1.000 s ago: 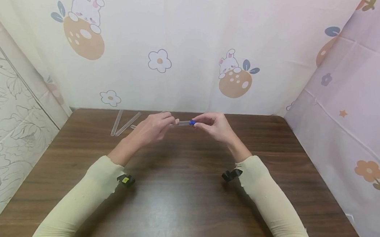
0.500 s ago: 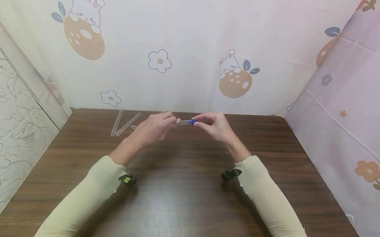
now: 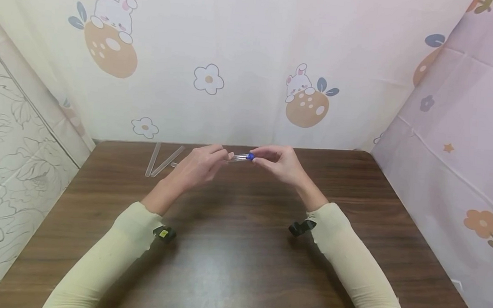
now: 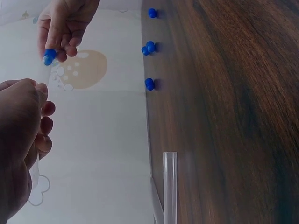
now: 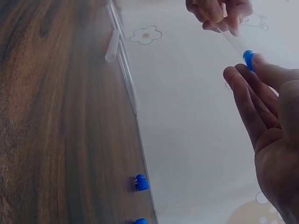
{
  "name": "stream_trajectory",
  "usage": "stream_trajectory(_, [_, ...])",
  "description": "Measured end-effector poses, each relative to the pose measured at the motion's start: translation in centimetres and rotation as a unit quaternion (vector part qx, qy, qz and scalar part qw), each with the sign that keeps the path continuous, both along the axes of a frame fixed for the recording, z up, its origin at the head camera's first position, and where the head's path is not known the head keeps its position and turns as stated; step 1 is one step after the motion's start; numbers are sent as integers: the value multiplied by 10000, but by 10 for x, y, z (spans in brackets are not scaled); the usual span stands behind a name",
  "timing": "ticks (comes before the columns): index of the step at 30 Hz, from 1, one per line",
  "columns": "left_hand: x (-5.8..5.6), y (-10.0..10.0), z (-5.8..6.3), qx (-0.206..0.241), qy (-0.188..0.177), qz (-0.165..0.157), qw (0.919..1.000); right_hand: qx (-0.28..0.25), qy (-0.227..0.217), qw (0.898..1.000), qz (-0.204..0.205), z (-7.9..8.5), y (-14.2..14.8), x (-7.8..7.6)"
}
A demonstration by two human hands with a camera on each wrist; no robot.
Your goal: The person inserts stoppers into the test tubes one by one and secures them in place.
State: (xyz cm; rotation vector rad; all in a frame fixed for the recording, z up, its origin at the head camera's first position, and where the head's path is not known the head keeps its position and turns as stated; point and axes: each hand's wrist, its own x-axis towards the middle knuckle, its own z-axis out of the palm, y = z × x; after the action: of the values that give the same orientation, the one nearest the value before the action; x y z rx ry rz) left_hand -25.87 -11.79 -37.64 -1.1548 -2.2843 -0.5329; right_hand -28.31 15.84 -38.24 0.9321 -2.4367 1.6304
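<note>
My left hand [image 3: 199,163] grips a clear plastic test tube [image 3: 239,158], held nearly level above the far side of the table. The tube's open-mouth end points toward my right hand [image 3: 280,166]. Thumb and forefinger of that hand pinch a blue stopper [image 3: 251,156] at the tube's mouth. In the left wrist view the blue stopper [image 4: 50,56] meets the tube's end; how deep it sits cannot be told. The left fingers hide the tube's middle. From the right wrist side, the stopper [image 5: 249,59] shows under the thumb, with the other right fingers extended below.
Several clear tubes [image 3: 167,161] lie at the table's back left. Loose blue stoppers [image 4: 149,84] lie along the far edge, hidden behind the right hand in the head view. A printed curtain [image 3: 249,102] hangs directly behind the brown wooden table [image 3: 232,247].
Both hands stay almost in place, still holding tube and stopper together. The tube and stopper have tipped up very slightly, and the tube catches more light.
</note>
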Motion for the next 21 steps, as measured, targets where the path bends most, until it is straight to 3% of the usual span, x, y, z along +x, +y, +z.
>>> stream_trajectory(12, [-3, -1, 4, 154, 412, -113, 9990, -493, -217, 9984, 196, 6, 2, 0])
stream_trajectory(21, [-1, -4, 4, -19, 189, -127, 9997, -421, -361, 9982, 216, 8, 2, 1])
